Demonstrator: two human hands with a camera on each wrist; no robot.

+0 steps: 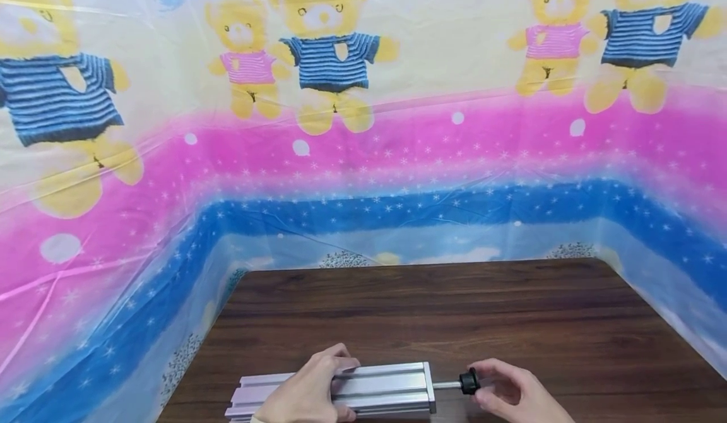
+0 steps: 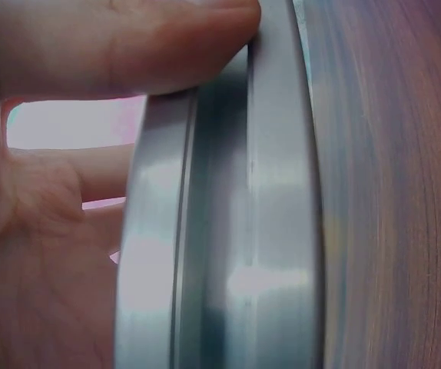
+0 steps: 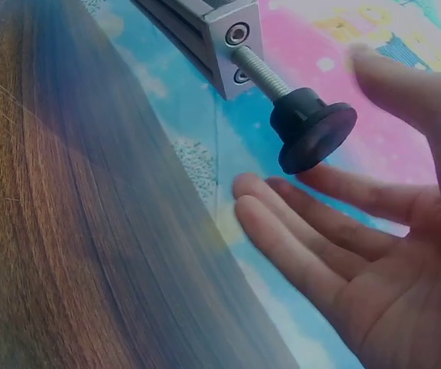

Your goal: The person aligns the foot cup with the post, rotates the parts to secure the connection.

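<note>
A slotted aluminium profile [image 1: 386, 385] lies lengthwise across the front of the table. My left hand [image 1: 307, 385] grips it around the middle; the left wrist view has the thumb pressed over the slotted face of the profile [image 2: 282, 192]. From the end plate [image 3: 222, 65] at its right end sticks a threaded stud [image 3: 263, 73] carrying a black levelling foot [image 3: 313, 127]. Around that foot is my right hand [image 1: 519, 388], its fingers spread and the thumb standing apart from the foot in the right wrist view. One fingertip is right at the foot's rim.
The dark wood-grain table [image 1: 420, 309] reaches back to a hanging cloth [image 1: 397, 208] printed with teddy bears. This cloth also encloses the left and right sides. Screw heads [image 3: 237, 33] sit in the end plate beside the stud.
</note>
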